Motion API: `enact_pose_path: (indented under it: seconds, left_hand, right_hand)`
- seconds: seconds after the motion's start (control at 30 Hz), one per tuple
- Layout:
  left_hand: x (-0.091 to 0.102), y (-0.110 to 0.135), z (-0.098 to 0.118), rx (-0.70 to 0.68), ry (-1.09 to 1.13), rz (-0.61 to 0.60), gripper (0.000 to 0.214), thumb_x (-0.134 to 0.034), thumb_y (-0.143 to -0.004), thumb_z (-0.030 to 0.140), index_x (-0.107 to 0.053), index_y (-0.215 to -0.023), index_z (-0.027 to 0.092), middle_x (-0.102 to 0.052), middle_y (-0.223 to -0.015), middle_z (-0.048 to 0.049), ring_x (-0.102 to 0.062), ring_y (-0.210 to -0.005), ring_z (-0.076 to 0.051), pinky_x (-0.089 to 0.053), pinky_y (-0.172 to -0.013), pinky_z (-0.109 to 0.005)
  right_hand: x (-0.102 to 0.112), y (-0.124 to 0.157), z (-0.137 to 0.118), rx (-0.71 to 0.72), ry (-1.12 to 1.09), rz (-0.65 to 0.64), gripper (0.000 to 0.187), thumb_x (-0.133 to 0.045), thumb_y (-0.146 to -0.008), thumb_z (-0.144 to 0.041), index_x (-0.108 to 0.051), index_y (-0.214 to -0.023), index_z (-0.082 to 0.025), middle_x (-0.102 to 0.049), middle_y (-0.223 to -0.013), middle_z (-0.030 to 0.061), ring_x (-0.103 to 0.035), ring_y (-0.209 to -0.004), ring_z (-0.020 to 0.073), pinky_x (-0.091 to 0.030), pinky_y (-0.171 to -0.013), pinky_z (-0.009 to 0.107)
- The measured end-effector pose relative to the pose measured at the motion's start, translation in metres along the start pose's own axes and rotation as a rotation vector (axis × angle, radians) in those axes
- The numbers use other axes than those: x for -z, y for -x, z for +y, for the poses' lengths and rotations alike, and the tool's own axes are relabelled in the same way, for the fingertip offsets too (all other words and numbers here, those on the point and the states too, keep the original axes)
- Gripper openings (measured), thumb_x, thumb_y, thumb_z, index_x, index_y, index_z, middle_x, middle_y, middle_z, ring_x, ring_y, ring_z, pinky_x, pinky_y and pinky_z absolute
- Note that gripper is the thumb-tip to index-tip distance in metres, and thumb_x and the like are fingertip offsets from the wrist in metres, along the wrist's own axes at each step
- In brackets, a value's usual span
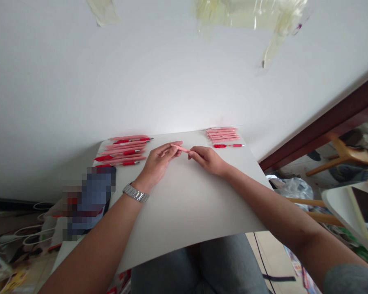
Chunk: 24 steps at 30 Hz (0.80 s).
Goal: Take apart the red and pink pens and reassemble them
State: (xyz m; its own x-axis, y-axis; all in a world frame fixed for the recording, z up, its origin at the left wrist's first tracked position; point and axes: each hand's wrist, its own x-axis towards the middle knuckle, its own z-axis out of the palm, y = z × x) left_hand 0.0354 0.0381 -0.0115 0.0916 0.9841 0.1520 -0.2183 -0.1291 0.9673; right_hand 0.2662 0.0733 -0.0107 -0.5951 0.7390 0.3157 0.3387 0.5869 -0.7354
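A slim pink pen (180, 148) is held between my two hands above the white table (190, 204). My left hand (161, 160) pinches its left end between thumb and fingers. The right end sits in the closed fingers of my right hand (207, 160). On the table to the left lie several pink pens (127, 145) mixed with red pens (131, 152), spread in a loose pile. At the back right, several pink pens (222, 134) lie side by side in a neat row, with one red pen (228, 145) just in front of them.
A dark blue pouch (99, 192), partly blurred out, lies at the table's left edge. A white wall (171, 81) rises behind the table. To the right are a clear plastic bag (294, 187) and a white surface with a dark panel (366, 204). White cables (27, 230) hang at lower left.
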Motion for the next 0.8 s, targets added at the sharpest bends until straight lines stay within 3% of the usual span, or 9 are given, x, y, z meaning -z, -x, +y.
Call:
enact_pose_path:
  seconds: [0.3,0.8]
  left_hand:
    - [-0.0035,-0.0004,-0.0034,-0.014,-0.021,0.077,0.039,-0.086,-0.086,0.052,-0.086,-0.107,0.019,-0.08,-0.118,-0.0112,-0.076,-0.101,-0.022,-0.06,-0.108,-0.043]
    - [-0.0046,-0.0006,-0.0047,-0.046,-0.044,0.135,0.036,-0.084,-0.088,0.052,-0.087,-0.102,0.02,-0.08,-0.118,-0.0102,-0.076,-0.104,-0.022,-0.062,-0.105,-0.039]
  right_hand:
    - [-0.0013,-0.0029,0.0029,0.052,0.081,0.042,0.047,-0.043,-0.112,-0.058,-0.066,-0.092,-0.022,-0.071,-0.088,0.0052,-0.063,-0.081,0.019,-0.046,-0.076,0.03]
    - [-0.0076,-0.0055,-0.0002,0.081,0.188,0.093,0.045,-0.039,-0.114,-0.055,-0.058,-0.09,-0.022,-0.063,-0.085,0.0043,-0.055,-0.078,0.0184,-0.041,-0.075,0.031]
